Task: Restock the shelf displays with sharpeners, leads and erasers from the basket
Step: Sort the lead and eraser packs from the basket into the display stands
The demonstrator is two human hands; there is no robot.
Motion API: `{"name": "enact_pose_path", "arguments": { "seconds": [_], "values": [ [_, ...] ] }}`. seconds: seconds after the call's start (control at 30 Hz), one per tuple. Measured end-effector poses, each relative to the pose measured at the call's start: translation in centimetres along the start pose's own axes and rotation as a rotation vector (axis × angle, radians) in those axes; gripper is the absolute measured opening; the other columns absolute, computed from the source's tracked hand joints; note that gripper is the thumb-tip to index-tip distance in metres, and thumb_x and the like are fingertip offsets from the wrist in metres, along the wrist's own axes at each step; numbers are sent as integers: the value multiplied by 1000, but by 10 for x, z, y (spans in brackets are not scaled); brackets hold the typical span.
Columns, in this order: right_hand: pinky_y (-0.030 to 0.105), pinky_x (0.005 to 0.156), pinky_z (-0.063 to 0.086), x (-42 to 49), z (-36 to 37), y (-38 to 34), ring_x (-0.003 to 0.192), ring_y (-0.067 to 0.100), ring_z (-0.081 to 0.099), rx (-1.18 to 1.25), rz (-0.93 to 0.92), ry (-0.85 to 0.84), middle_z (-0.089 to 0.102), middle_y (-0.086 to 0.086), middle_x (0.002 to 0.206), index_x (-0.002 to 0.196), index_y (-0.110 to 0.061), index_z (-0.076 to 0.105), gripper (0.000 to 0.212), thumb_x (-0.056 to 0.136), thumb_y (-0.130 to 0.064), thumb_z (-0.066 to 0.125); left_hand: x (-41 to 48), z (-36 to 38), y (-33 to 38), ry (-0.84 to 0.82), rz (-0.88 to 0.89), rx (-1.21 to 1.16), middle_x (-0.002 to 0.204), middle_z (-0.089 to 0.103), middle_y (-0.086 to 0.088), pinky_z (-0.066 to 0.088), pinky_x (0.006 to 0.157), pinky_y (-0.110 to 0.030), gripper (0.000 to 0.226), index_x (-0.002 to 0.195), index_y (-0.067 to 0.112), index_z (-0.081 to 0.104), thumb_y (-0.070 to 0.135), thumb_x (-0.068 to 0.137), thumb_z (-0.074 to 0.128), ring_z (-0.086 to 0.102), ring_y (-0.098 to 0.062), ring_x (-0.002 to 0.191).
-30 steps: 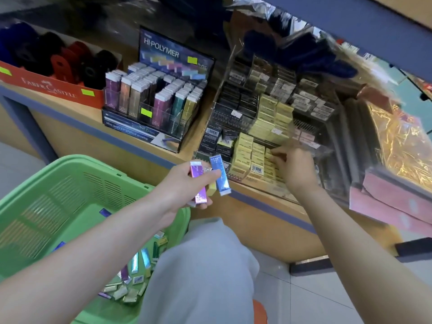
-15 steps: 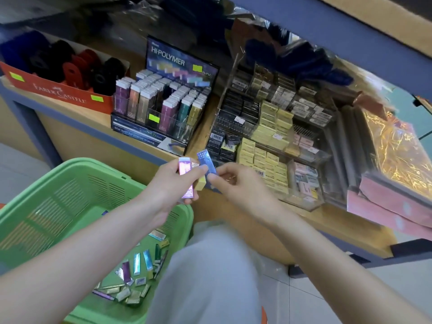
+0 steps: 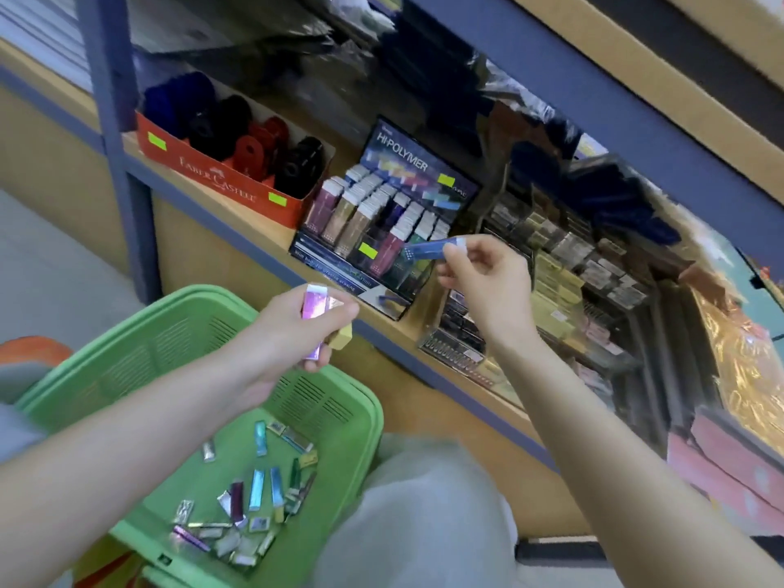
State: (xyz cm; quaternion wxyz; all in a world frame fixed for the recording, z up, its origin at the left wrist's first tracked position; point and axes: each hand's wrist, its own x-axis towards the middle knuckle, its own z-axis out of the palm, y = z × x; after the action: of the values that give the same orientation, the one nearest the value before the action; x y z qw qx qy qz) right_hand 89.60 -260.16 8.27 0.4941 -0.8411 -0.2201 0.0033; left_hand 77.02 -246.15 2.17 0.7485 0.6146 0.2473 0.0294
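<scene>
A pale tiled floor [image 3: 51, 265] lies at the left. A blue upright post [image 3: 123, 163] carries a wooden shelf [image 3: 273, 236] edged in blue. An upper shelf [image 3: 636, 120], also blue-edged, crosses the far right.

A blue-painted metal upright post [image 3: 111, 99] stood at the left of the racking. To the left of the post lay a pale stack of flat sheets [image 3: 38, 36] (too blurred to tell what kind), and below them a light tiled floor [image 3: 51, 256]. Lower left of the post, at the edge of view, an orange rounded object [image 3: 38, 348] showed only in part. Right of the post, towards the back, dark blue packs in glossy clear wrap [image 3: 441, 70] were piled. Far right of the post, crinkled gold foil sheets [image 3: 746, 375] showed above flat pink cardboard boxes [image 3: 729, 468]. A blue-edged upper shelf beam [image 3: 636, 120] slanted across, high to the right of the post.
</scene>
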Motion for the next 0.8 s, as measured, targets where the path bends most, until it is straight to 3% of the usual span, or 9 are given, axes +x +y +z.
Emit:
{"name": "enact_pose_path", "arguments": {
  "seconds": [0.17, 0.27, 0.37, 0.43, 0.53, 0.67, 0.8],
  "values": [
    [41, 79, 57, 42, 28, -8, 80, 19, 68, -154, -144, 72, 66, -1, 81, 94, -16, 60, 2, 94, -18, 59, 7, -22, 7, 33, 8, -48, 87, 60, -4, 38, 42, -15, 18, 103, 19, 61, 30, 89, 62, 46, -3, 42],
    [36, 81, 55, 67, 44, -15, 81, 16, 67, -221, -204, 97, 64, -5, 81, 94, -19, 58, 1, 95, -19, 57, 10, -32, 12, 47, 16, -81, 91, 61, -6, 38, 42, -16, 16, 101, 20, 62, 31, 89, 63, 47, -4, 44],
    [25, 74, 54, 88, 62, -24, 78, 15, 67, -228, -256, 96, 63, -5, 77, 91, -17, 59, 4, 94, -17, 57, 11, -41, 16, 59, 37, -99, 81, 57, -2, 37, 41, -16, 15, 99, 20, 62, 30, 89, 63, 46, -4, 43],
    [23, 73, 53, 101, 74, -28, 79, 15, 65, -283, -286, 76, 66, 0, 80, 90, -16, 60, 4, 94, -18, 58, 12, -45, 19, 63, 48, -105, 77, 56, -1, 37, 41, -15, 15, 100, 20, 62, 30, 89, 63, 47, -3, 42],
    [31, 79, 52, 116, 91, -30, 81, 17, 63, -336, -297, 18, 63, -2, 80, 88, -16, 62, 3, 91, -18, 61, 15, -50, 24, 75, 54, -125, 77, 56, -1, 37, 41, -16, 15, 100, 20, 63, 30, 89, 63, 47, -3, 42],
    [19, 70, 42, 127, 103, -27, 71, 9, 52, -484, -309, -112, 52, -12, 71, 86, -19, 59, 7, 89, -16, 65, 20, -58, 30, 89, 50, -161, 84, 59, -5, 37, 40, -16, 15, 100, 19, 62, 30, 89, 63, 47, -5, 43],
    [26, 72, 46, 138, 106, -28, 69, 9, 51, -522, -312, -154, 52, -8, 70, 86, -16, 60, 7, 87, -15, 67, 24, -62, 34, 94, 37, -187, 84, 60, -6, 38, 40, -16, 15, 98, 18, 63, 29, 88, 64, 47, -5, 42]
  ]
}}
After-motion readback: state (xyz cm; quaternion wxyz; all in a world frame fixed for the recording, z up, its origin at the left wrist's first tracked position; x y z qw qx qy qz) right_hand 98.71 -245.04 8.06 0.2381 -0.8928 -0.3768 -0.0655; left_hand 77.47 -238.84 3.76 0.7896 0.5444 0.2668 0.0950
